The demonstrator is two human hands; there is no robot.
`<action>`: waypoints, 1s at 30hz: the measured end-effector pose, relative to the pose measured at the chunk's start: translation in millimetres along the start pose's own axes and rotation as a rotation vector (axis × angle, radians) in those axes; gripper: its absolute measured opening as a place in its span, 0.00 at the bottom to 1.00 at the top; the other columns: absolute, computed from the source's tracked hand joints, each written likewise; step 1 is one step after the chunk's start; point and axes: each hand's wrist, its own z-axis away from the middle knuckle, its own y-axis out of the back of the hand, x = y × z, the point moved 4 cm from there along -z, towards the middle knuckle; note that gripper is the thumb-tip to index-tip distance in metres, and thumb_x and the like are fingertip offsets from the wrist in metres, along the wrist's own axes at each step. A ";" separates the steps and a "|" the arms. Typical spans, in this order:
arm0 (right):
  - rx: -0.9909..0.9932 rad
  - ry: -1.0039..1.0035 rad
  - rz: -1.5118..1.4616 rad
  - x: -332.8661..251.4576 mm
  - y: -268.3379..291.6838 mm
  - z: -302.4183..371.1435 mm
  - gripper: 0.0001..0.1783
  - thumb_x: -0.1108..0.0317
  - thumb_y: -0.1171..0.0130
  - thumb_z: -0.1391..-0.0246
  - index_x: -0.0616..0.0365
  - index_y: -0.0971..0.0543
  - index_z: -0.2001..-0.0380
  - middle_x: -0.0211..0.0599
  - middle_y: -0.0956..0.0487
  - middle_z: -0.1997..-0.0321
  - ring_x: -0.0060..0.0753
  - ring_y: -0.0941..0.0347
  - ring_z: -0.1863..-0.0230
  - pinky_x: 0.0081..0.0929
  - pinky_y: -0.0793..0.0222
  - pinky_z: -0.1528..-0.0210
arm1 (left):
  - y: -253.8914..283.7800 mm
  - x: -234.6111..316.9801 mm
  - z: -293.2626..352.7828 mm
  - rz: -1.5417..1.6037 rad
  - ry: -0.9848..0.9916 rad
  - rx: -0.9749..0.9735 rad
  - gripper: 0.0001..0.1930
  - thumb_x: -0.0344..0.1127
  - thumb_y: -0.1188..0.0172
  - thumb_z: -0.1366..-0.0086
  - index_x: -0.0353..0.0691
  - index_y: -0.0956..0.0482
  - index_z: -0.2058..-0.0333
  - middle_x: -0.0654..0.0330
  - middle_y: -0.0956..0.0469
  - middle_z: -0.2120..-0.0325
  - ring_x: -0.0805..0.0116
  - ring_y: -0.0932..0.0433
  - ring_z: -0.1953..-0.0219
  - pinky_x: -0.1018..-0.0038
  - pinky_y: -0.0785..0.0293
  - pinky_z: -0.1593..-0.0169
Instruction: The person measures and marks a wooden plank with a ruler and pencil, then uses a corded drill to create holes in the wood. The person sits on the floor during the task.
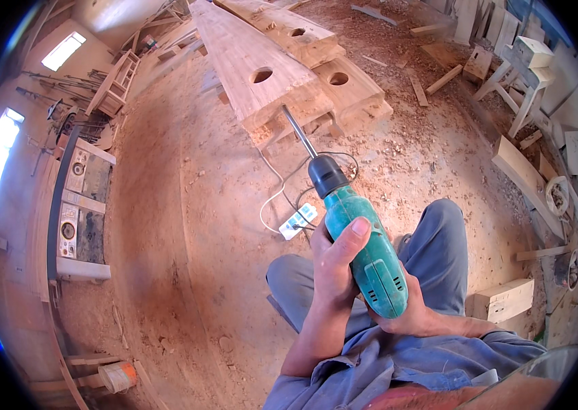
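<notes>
A teal power drill (pixel 365 239) with a black chuck lies between both my hands, pointing away from me. My left hand (pixel 336 256) wraps its left side, with the thumb over the top of the body. Around the lower right side, at the rear, my right hand (pixel 412 307) is closed; most of its fingers are hidden beneath the drill. The long metal bit (pixel 299 133) reaches the near end of a thick wooden plank (pixel 255 51), which has a round hole in its top. Whether the tip is inside the wood I cannot tell.
More holed planks (pixel 343 75) are stacked beside and under the first. A white power strip (pixel 298 221) with cords lies on the dusty floor. Wood offcuts (pixel 534 181) and a sawhorse (pixel 524 75) stand at the right. A workbench (pixel 77 205) runs along the left; a wooden block (pixel 504 301) sits near my right knee.
</notes>
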 end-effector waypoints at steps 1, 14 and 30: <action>-0.002 0.004 0.000 0.5 0.0 -0.1 0.31 0.79 0.29 0.53 0.64 0.28 0.44 0.41 0.22 0.50 0.33 0.22 0.51 0.29 0.27 0.48 | -0.1 -0.1 0.1 0.002 0.002 0.001 0.29 0.53 0.37 0.39 0.28 0.25 0.55 0.44 0.19 0.69 0.59 0.17 0.72 0.66 0.18 0.66; 0.033 -0.013 -0.063 2.7 -3.9 -0.4 0.27 0.81 0.30 0.55 0.63 0.25 0.48 0.40 0.22 0.52 0.33 0.22 0.52 0.29 0.27 0.50 | 1.1 -0.8 -0.2 0.015 0.016 0.015 0.29 0.53 0.36 0.40 0.28 0.25 0.55 0.45 0.19 0.69 0.59 0.17 0.71 0.65 0.17 0.66; 0.053 0.061 -0.002 -8.3 -0.9 1.7 0.23 0.74 0.28 0.51 0.61 0.24 0.51 0.33 0.18 0.58 0.26 0.23 0.57 0.27 0.26 0.53 | -3.9 -2.4 0.8 0.023 -0.045 0.007 0.25 0.52 0.38 0.34 0.32 0.25 0.56 0.51 0.20 0.70 0.62 0.18 0.71 0.66 0.17 0.68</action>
